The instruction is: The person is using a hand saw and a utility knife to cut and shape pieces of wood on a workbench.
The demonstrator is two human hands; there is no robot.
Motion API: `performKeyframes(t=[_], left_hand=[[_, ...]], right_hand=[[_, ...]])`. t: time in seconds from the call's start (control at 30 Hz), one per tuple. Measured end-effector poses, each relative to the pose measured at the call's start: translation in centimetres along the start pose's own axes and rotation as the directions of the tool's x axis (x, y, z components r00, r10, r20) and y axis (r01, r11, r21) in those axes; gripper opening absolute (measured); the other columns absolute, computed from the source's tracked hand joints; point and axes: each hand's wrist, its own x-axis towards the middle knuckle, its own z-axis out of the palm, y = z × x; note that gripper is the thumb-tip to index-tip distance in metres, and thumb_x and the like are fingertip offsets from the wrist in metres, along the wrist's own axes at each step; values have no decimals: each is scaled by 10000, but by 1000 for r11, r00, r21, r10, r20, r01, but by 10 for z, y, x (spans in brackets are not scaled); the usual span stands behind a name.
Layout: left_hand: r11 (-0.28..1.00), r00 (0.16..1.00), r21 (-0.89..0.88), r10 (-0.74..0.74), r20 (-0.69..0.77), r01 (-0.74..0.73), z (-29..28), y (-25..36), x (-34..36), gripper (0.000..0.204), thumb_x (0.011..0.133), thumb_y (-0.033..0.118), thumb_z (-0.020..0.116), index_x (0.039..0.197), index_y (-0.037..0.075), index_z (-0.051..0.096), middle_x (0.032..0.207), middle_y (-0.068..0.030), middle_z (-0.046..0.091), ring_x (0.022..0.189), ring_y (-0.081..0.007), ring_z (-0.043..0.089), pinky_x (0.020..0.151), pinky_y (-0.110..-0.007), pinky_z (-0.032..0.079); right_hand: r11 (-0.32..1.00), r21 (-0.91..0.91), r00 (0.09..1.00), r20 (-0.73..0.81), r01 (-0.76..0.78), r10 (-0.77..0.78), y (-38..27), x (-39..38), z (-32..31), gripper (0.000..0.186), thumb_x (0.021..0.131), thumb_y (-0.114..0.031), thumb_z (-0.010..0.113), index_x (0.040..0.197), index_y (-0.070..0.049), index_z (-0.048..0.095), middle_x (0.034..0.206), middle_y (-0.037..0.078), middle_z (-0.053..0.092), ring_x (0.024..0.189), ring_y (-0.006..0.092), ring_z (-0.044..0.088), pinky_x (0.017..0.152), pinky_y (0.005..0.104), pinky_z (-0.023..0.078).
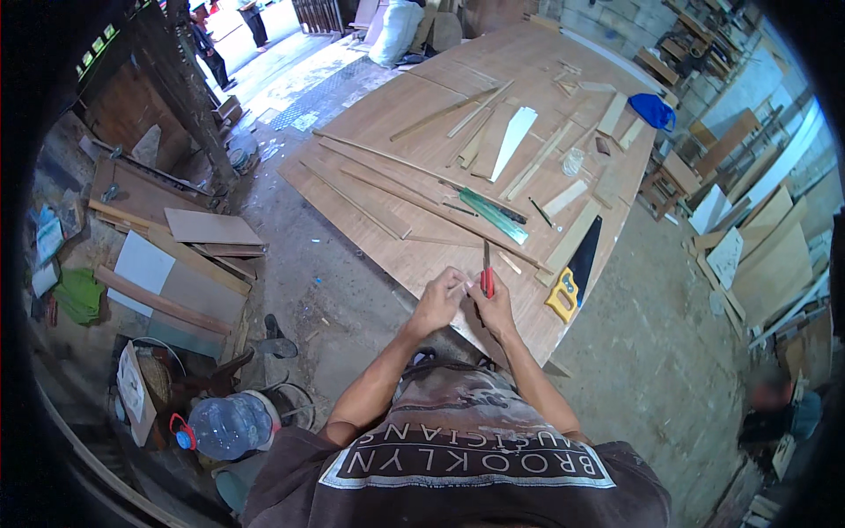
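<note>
My right hand is closed around a red utility knife, whose narrow dark blade points away from me. Close beside it, my left hand has its thumb and fingers pinched together; whatever they hold is too small to make out. Both hands are over the near edge of a large wooden tabletop. To the right lies a handsaw with a yellow handle and dark blade. Beyond my hands, a green translucent strip rests among long thin wood strips.
A white wedge-shaped board, a clear glass and a blue bag are farther up the tabletop. On the floor at left are a large water bottle and stacked panels. Boards lean at right. People stand outside the doorway.
</note>
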Motion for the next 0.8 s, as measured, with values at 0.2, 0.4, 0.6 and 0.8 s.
performKeyframes(t=[0.2, 0.4, 0.6, 0.8], left_hand=[[991, 995, 111, 63, 75, -71, 18, 18, 6, 162, 863, 100, 616, 960, -29, 593, 850, -158, 670, 828, -246, 670, 746, -349, 497], [989, 993, 94, 114, 38, -118, 31, 20, 5, 201, 831, 112, 642, 970, -29, 609, 851, -171, 674, 811, -245, 668, 737, -348, 496], [993, 999, 118, 6, -45, -1, 35, 16, -1, 173, 862, 105, 632, 990, -11, 622, 869, -117, 678, 832, -141, 636, 763, -303, 497], [997, 986, -76, 3, -166, -16, 45, 12, -8, 164, 917, 120, 585, 1011, -11, 616, 893, -87, 682, 863, -143, 625, 796, -283, 486]], right_hand=[[900, 300, 947, 149, -317, 284, -8, 3, -32, 121, 898, -142, 615, 880, -57, 531, 599, -26, 476, 440, 61, 416, 378, 237, 329], [695, 504, 858, 316, -513, 405, -9, 15, -53, 144, 907, -138, 619, 850, -67, 507, 585, -14, 467, 400, 57, 375, 350, 215, 287], [729, 465, 847, 436, -502, 305, 7, 28, -57, 107, 916, -112, 570, 917, -75, 469, 594, 12, 455, 406, 80, 374, 378, 238, 307], [704, 442, 793, 537, -556, 288, 14, 31, -56, 116, 927, -129, 568, 936, -30, 509, 638, 34, 517, 422, 80, 400, 384, 237, 323]])
